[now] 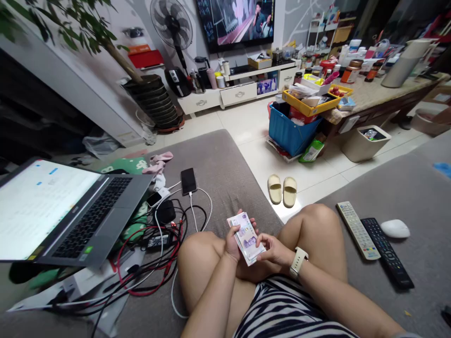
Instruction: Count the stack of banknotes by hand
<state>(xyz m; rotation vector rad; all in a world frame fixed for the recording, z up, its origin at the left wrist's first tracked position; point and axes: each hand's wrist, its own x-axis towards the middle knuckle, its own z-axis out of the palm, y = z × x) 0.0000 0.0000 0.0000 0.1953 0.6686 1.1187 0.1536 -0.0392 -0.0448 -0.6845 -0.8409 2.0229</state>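
Above crossed legs, both hands [254, 243] curled round stacked banknotes [246, 237]

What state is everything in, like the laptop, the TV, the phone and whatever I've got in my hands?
Banknotes: stacked, held in left hand and right hand
Laptop: open, screen lit
Television: on, showing people
Smartphone: screen dark, cable plugged in
Wristwatch: worn on right wrist
Slippers: side by side, unworn
Waste bin: open, things inside
Fan: cannot tell if running

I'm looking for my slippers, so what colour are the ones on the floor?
Slippers: pale yellow, head view.
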